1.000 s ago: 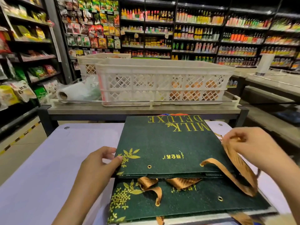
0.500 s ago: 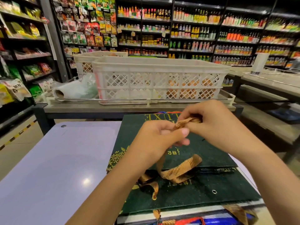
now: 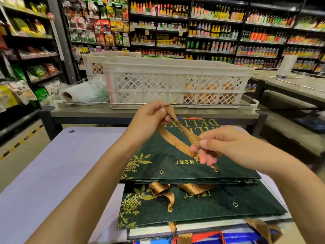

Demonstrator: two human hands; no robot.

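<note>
Head camera, supermarket aisle: on my feed the left hand (image 3: 151,117) pinches the upper end of a gold ribbon (image 3: 184,134) between thumb and fingers. The right hand (image 3: 226,147) pinches the same ribbon lower down, thumb on top and fingers curled beneath. The ribbon runs twisted between the two hands, raised above a dark green bag (image 3: 175,166). One strand drops to an eyelet (image 3: 216,170) near the bag's mouth, just under the right fingers. The bag lies flat, its gold lettering upside down to me, on top of a second bag (image 3: 211,206), across which a slack ribbon (image 3: 163,192) lies curled. Both rest on a stack on the right part of a pale table (image 3: 52,173). Beyond the table I see a steel counter (image 3: 105,113) carrying a white lattice crate (image 3: 175,81) with brown eggs (image 3: 209,88) inside. A second crate (image 3: 98,62) stands behind it, and a roll (image 3: 77,94) of clear plastic bags lies to its left. Shelves (image 3: 211,37) of bottles and packets line the background.
</note>
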